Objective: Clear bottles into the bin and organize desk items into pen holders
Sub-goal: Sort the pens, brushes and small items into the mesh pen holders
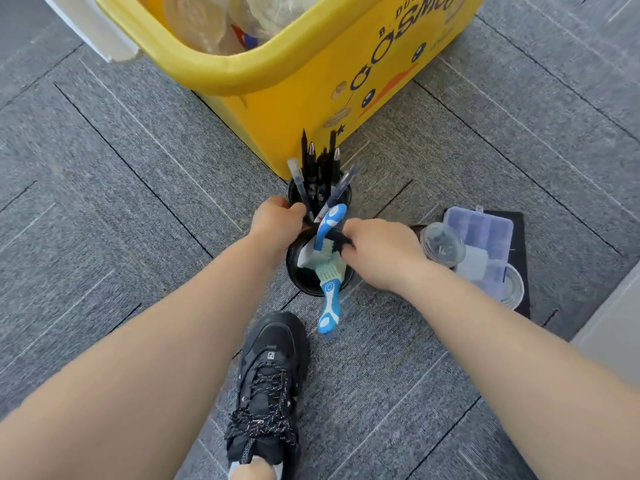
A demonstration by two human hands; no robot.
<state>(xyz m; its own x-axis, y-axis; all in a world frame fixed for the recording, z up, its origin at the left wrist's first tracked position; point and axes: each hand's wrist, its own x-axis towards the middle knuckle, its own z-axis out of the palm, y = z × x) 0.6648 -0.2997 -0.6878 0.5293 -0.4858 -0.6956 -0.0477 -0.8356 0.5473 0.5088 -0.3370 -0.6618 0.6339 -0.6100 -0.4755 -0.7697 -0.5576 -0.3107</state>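
Note:
Two black round pen holders stand on the grey carpet in front of a yellow bin [311, 84] that holds clear plastic bottles [207, 22]. The far pen holder [346, 194] is full of black and clear pens [317, 164]. The near pen holder [304, 277] contains two blue-and-white toothbrushes [330, 223] and a pale green item [329, 266]. My left hand [277, 221] grips the rim between the two holders. My right hand [377, 249] is closed on a black item at the near holder's rim, beside the upper toothbrush.
To the right lie a clear compartment box [485, 244] and round clear lids [441, 242] on a black flat pad [517, 258]. A black shoe [273, 372] stands just below the holders. A white object [93, 29] sits left of the bin.

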